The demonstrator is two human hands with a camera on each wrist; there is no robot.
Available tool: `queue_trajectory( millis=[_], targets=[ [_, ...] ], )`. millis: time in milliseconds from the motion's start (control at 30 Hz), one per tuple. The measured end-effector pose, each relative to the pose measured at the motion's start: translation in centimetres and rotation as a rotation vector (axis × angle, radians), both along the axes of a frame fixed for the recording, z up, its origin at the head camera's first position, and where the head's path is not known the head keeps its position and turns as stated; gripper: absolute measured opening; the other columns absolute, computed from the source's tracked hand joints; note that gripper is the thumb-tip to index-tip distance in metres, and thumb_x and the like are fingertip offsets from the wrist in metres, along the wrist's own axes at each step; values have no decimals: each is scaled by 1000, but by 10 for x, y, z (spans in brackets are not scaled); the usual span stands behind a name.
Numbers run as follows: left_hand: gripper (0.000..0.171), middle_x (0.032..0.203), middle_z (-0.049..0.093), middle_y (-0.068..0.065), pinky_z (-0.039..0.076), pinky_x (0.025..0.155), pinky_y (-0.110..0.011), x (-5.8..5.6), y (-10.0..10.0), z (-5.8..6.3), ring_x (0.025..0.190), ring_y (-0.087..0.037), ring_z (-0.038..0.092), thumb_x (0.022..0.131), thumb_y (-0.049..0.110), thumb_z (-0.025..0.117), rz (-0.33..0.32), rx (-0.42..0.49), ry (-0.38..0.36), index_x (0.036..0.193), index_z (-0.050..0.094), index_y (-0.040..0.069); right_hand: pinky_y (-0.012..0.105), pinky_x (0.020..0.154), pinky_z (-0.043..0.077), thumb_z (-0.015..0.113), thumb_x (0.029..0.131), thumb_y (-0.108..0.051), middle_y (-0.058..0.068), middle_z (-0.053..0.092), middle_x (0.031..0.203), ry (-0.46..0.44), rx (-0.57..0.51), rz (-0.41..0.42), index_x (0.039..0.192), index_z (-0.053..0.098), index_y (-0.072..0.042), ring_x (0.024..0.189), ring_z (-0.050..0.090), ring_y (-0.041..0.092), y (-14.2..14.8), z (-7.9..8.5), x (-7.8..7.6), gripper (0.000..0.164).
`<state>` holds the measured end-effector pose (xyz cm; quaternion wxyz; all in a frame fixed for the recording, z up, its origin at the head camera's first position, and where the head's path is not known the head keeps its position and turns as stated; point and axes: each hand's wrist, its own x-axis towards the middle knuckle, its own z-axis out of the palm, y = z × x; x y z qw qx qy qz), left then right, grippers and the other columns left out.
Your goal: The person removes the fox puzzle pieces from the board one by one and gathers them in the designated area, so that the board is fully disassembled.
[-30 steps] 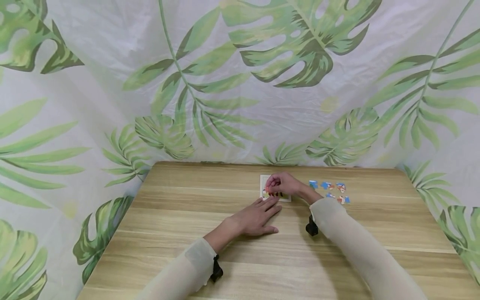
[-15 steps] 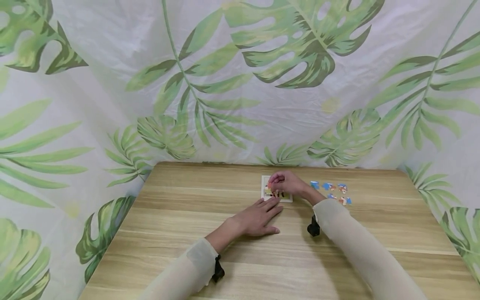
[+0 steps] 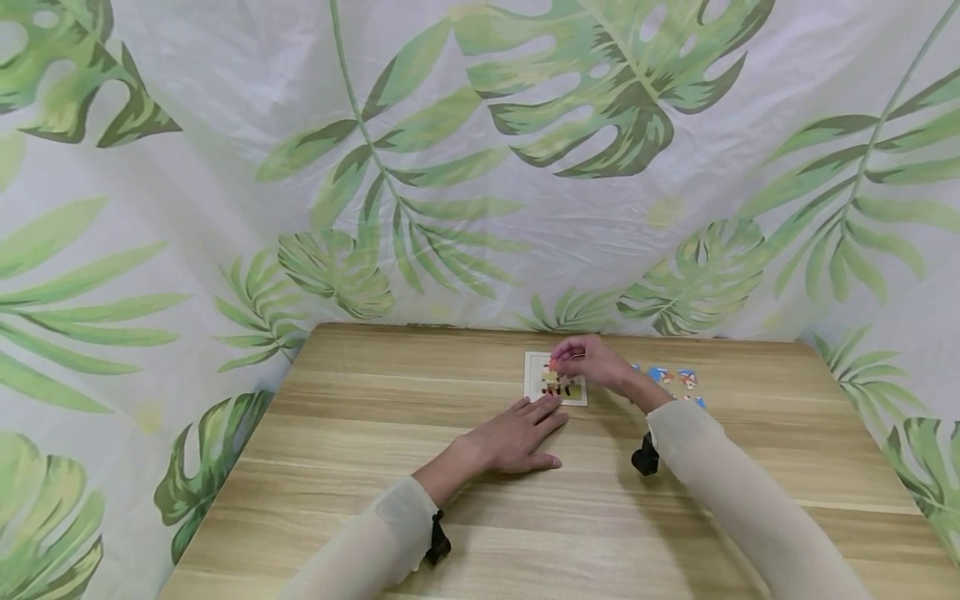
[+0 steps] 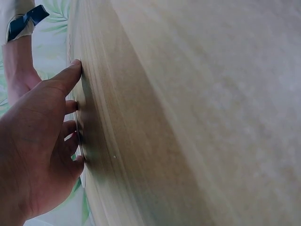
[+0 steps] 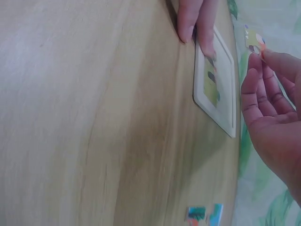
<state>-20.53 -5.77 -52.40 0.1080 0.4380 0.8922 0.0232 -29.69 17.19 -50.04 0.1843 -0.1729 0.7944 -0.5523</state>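
My right hand (image 3: 600, 364) pinches a small jigsaw puzzle piece (image 5: 254, 40) between thumb and index finger. In the right wrist view the piece is raised off the puzzle tray (image 5: 202, 96), with yellow-green and orange print showing. The white-rimmed tray lies near the back of the table, and joined pieces (image 5: 209, 84) fill part of it along the near side. My left hand (image 3: 513, 437) lies palm down with fingers extended, the fingertips resting on the tray's near edge. In the left wrist view, that hand (image 4: 37, 141) has its thumb spread toward the table surface.
Several loose puzzle pieces (image 3: 687, 379) with blue and orange print lie to the right of the tray, partly hidden by the right forearm. The wooden table (image 3: 360, 467) ends at a leaf-printed curtain (image 3: 420, 167) behind it. A black camera (image 3: 646, 457) hangs at the right wrist.
My right hand has shifted to the right over the tray with the puzzle piece, away from the tray's left side. My left hand has stayed in place.
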Motion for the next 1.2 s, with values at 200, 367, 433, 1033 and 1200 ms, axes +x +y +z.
queue_trajectory(
  millis=[200,367,433,1033,1200],
  targets=[
    [77,177,15,-13,18,132,-47,0,1,0,164,-25,14,109,58,47,-6,9,5,169,28,13,50,96,60,71,101,-6,16,74,108,3,9,-12,119,70,4,97,73,23,14,5,5,21],
    [77,177,16,-13,18,132,-47,0,1,-1,164,-26,16,109,58,48,-4,18,8,169,28,13,52,98,59,72,101,-4,20,72,108,-13,-22,-5,120,69,9,96,73,22,27,8,10,23],
    [78,178,15,-12,18,132,-46,0,1,-2,164,-25,15,109,59,48,0,11,10,169,27,14,53,99,58,71,101,-2,20,72,107,-8,-26,-1,120,68,11,95,73,21,33,8,13,23],
    [79,178,11,-10,16,132,-45,-2,1,-2,164,-24,11,109,60,47,14,-2,-6,170,24,16,33,77,60,74,100,-11,13,77,98,54,153,-18,112,75,1,88,74,20,78,3,41,17],
    [79,178,12,-10,17,132,-46,0,1,-2,164,-24,12,109,60,47,12,6,-12,170,24,16,25,74,58,74,99,-8,16,76,97,68,125,2,109,75,4,84,72,15,88,2,48,15]
  ],
)
